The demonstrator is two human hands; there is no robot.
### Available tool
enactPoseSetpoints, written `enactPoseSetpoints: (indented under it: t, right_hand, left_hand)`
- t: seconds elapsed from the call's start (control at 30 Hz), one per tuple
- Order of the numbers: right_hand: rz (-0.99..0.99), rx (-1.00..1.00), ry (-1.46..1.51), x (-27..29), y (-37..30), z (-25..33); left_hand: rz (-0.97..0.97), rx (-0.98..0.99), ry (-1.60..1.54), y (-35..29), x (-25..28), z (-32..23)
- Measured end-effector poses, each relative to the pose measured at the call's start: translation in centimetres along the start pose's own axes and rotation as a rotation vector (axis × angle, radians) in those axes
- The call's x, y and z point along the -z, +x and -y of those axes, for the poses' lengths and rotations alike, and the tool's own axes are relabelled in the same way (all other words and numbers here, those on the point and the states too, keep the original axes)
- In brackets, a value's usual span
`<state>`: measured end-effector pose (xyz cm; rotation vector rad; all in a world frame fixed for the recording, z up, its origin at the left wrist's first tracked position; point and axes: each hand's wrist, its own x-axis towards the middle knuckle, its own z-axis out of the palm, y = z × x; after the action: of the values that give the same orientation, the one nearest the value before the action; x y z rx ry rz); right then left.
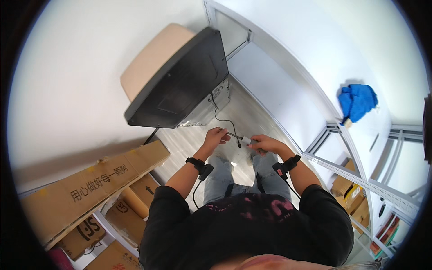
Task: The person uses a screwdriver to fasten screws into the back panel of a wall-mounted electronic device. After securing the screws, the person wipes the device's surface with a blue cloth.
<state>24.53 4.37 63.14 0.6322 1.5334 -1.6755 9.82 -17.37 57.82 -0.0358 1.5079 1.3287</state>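
Observation:
My left hand (pixel 217 137) is closed, its fingers pinching the far end of a thin dark rod. The rod runs into a short white-and-grey handle-like piece (pixel 246 140), which my right hand (pixel 266 144) grips. Together they look like one slim tool held level between my hands, above my knees; its exact kind is too small to make out. Beneath it a black cable (pixel 230 120) trails over the floor, and its dark plug-like end (pixel 239 145) shows just under the rod.
Ahead on the left stands a large black panel (pixel 189 85) with a beige rounded part (pixel 155 56), above a silvery box (pixel 220 96). Cardboard boxes (pixel 96 186) fill a shelf at my left. White metal framing (pixel 360 177) with more cartons runs along my right. A blue cloth (pixel 357 102) lies beyond.

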Motion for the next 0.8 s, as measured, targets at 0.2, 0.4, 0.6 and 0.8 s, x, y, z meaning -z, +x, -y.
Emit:
enactPoseSetpoints:
  t: [0.2,0.4,0.6,0.8]
  right_hand:
    - [-0.191,0.174,0.021,-2.3,-9.5,4.5]
    - [-0.587,0.349,0.054,-4.1,-17.7,3.3]
    - [-0.829,0.514,0.426,-2.3,-27.0,-2.6]
    - [-1.193,0.733,0.724,5.5,-34.0,-10.2]
  left_hand:
    - [0.233,-0.164,0.089,-4.8,0.1,-6.7]
    - [0.423,-0.215,0.238,-6.0,-6.7,-12.6]
    - [0.634,-0.374,0.338,-7.3,-20.9,-18.6]
    - [0.720,-1.299,0.560,-13.9,-32.3,-27.1]
